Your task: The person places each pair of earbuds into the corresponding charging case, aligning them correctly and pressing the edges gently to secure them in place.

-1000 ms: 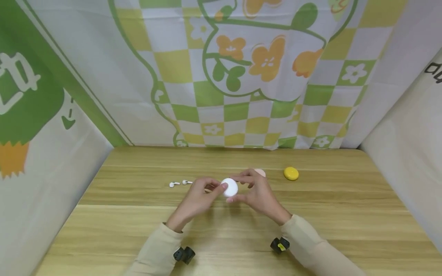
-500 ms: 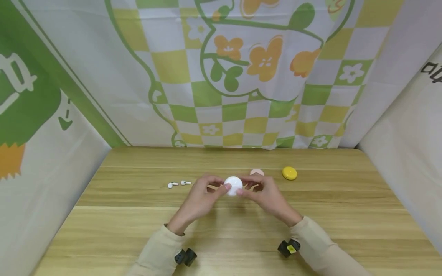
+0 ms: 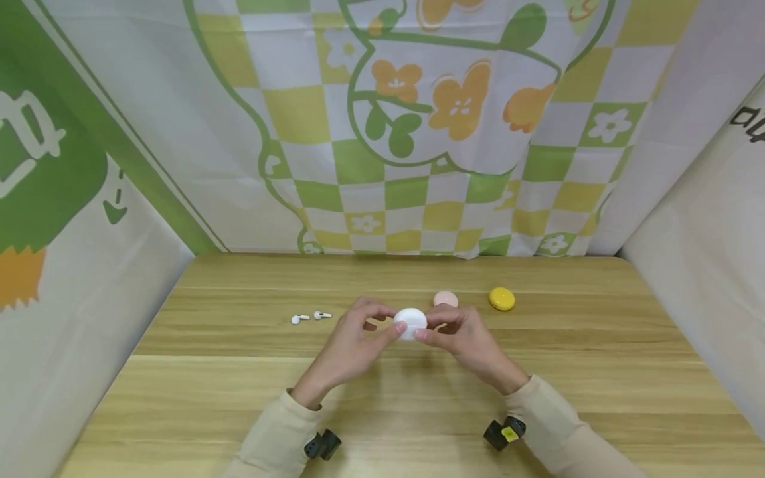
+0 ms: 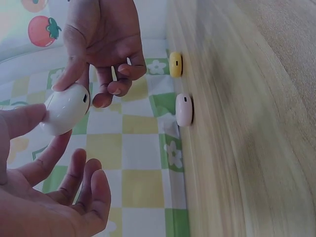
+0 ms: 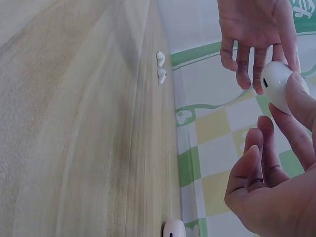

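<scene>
A white, rounded earbud case [image 3: 410,320] is held up above the table between both hands, its lid closed. My left hand [image 3: 354,342] pinches its left side, thumb on the near face. From the right, my right hand [image 3: 472,342] pinches the other side with thumb and index finger. A small dark port slot shows on the case [image 4: 66,108] in the left wrist view. The other fingers of each hand hang loosely curled below it. Two white earbuds, one outer [image 3: 300,319] and one inner [image 3: 322,315], lie on the table left of the left hand.
Behind the right hand, a pale pink rounded case [image 3: 445,299] rests on the wooden table [image 3: 406,425]. Farther right sits a similar yellow case [image 3: 501,299]. A patterned cloth [image 3: 406,192] hangs along the table's back edge, with more cloth at both sides.
The right hand, at first loosely around the case, now pinches it from the right. The case has shifted slightly rightward and turned in the fingers. The earbuds and other cases stay put.
</scene>
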`<action>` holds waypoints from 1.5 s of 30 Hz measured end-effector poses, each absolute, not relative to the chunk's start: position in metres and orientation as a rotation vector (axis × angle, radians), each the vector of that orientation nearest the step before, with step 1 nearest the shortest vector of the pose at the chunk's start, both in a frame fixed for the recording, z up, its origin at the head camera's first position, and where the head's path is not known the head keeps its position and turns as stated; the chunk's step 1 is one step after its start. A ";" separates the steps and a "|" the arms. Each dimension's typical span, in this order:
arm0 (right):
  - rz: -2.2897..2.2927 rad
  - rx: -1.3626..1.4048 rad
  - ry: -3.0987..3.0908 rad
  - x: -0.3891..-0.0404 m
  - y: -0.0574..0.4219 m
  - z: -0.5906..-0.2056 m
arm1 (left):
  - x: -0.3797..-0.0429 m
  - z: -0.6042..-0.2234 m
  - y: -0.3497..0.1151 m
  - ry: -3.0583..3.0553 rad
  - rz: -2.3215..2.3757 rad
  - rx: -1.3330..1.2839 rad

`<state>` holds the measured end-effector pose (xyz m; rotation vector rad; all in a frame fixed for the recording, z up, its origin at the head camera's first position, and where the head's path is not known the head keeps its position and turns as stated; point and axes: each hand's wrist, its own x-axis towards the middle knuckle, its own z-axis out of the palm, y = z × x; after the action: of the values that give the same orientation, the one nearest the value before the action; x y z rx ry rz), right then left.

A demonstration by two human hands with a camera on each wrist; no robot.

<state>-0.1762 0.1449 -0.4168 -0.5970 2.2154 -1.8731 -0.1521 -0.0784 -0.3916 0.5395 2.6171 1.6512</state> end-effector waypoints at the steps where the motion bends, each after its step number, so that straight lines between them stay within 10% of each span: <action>1: -1.882 -0.592 2.211 -0.176 0.145 -0.416 | -0.152 -0.392 -0.078 2.617 1.655 0.541; 29: -1.828 -0.634 2.323 -0.170 0.146 -0.422 | -0.156 -0.391 -0.079 2.621 1.644 0.482; 45: -1.883 -0.535 2.313 -0.168 0.150 -0.422 | -0.179 -0.416 -0.157 2.893 1.403 0.141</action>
<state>-0.1685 0.1504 -0.4217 -0.5345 2.3130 -1.8829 -0.1793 -0.1571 -0.4158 0.1411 2.8929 1.4027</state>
